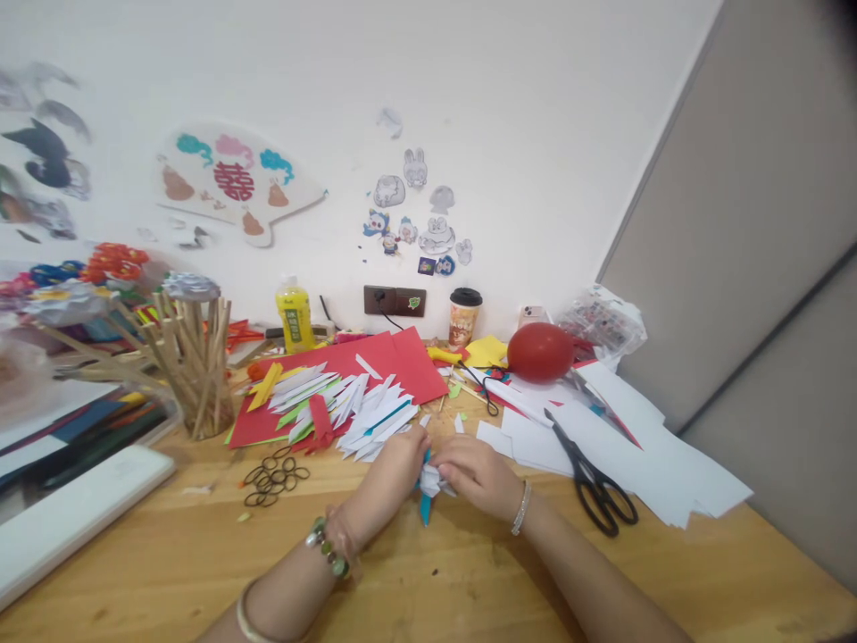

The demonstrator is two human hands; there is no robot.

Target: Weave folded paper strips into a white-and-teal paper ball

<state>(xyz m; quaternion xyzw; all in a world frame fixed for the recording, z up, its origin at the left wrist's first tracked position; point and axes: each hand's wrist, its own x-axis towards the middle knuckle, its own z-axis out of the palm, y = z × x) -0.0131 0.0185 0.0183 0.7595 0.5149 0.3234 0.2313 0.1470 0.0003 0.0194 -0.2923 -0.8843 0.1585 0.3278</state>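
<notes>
Both hands [435,473] together around white-and-blue folded paper [429,482], pinched between fingertips.

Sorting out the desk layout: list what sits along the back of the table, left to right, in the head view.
Bundle of wooden sticks → yellow bottle → lidded paper cup → red balloon → clear plastic bag.

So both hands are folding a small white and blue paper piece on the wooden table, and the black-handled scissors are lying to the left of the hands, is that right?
Not quite. In the head view the black-handled scissors lie to the right of the hands, partly on the white sheets. The rest holds: the left hand and right hand both grip the small white and blue paper piece over the wooden table.
</notes>
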